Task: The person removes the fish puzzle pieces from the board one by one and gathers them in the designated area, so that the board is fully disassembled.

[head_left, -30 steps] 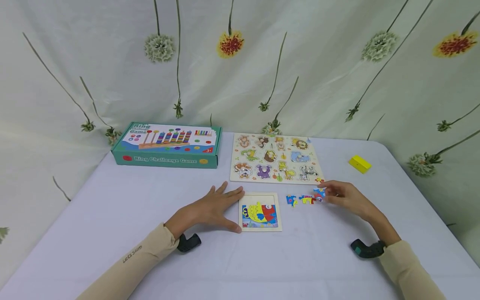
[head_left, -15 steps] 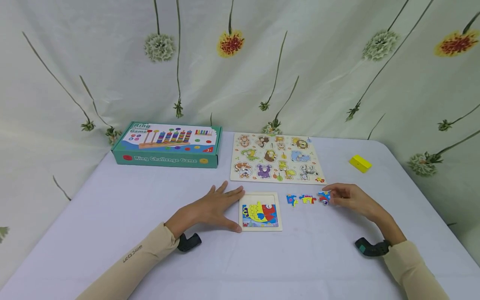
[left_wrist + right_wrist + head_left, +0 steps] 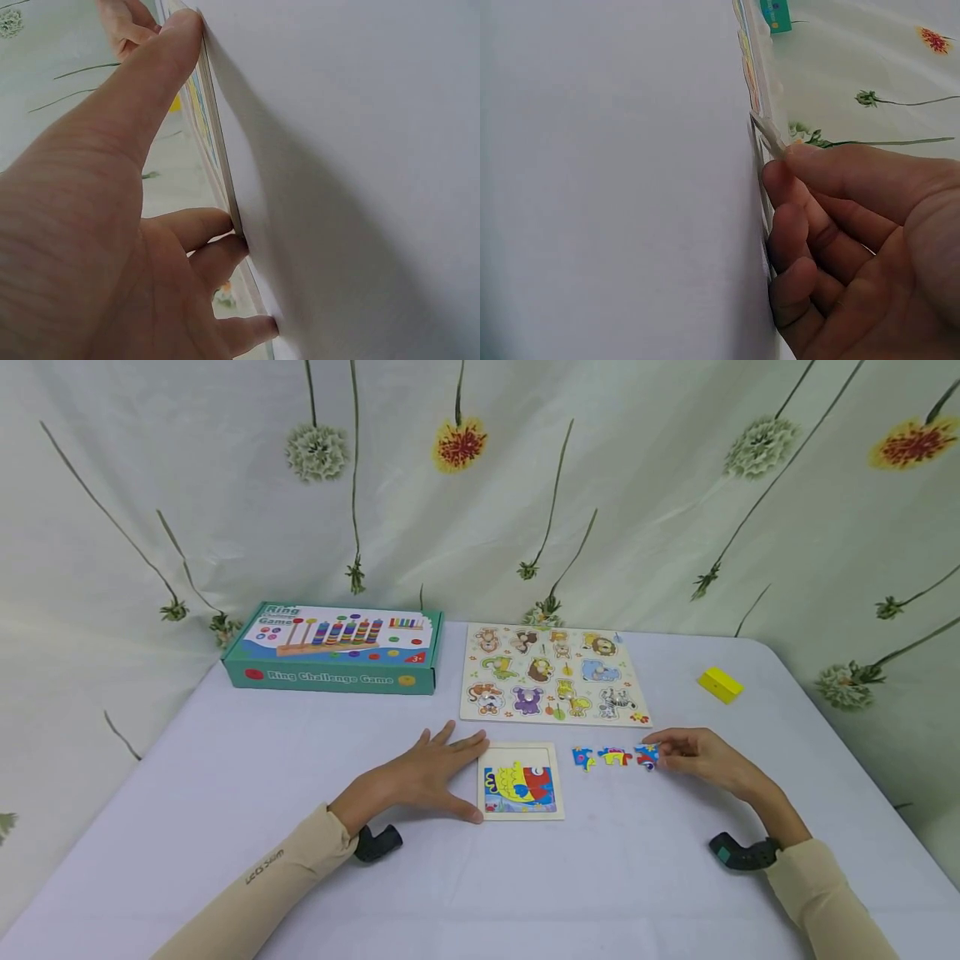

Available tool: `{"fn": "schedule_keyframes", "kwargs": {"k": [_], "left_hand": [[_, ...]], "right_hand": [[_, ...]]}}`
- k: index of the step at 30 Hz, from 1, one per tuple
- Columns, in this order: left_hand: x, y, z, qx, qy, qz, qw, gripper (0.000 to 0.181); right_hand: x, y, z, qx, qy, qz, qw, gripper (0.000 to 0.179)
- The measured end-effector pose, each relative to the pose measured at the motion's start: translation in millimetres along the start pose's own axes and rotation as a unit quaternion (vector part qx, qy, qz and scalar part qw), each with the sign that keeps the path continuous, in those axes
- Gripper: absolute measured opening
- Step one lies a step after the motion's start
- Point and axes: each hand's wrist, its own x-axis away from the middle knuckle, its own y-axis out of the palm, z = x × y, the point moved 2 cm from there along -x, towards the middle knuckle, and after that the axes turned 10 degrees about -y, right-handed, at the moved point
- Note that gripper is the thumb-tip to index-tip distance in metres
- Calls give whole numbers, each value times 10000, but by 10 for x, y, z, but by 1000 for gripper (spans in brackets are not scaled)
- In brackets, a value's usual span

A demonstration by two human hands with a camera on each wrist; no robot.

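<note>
A small square puzzle tray (image 3: 520,756) lies at the middle of the table, a yellow and red fish picture (image 3: 517,787) filling its lower part and bare wood showing above. My left hand (image 3: 431,778) rests against the tray's left edge, thumb at the lower corner, spread fingers at the upper one. To the tray's right, a blue puzzle piece (image 3: 582,758) and a yellow-red puzzle piece (image 3: 615,757) lie in a row. At the row's right end my right hand (image 3: 701,762) pinches a blue and red puzzle piece (image 3: 647,755) between thumb and fingers; the right wrist view shows it tilted.
Behind the tray lies an animal peg puzzle board (image 3: 551,689). A green Ring Challenge Game box (image 3: 333,650) stands at the back left, and a yellow block (image 3: 721,686) at the back right. A flowered curtain (image 3: 637,510) hangs behind the white-covered table (image 3: 585,893).
My right hand has shifted slightly right with its puzzle piece, moving it away from the yellow-red piece; over the last half second it barely moves. The left hand stays at the tray.
</note>
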Motion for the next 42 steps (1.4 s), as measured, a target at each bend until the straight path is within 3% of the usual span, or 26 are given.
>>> {"fn": "schedule_keyframes", "kwargs": {"k": [22, 37, 42], "left_hand": [[4, -6, 0, -7, 20, -41, 10000, 103], [0, -11, -2, 10, 32, -29, 10000, 103], [4, -9, -4, 31, 49, -46, 10000, 103]], "right_hand": [[-12, 3, -9, 85, -99, -113, 9999, 37], [-4, 11, -51, 87, 39, 152, 9998, 33], [-20, 32, -71, 245, -148, 268, 9992, 33]]}}
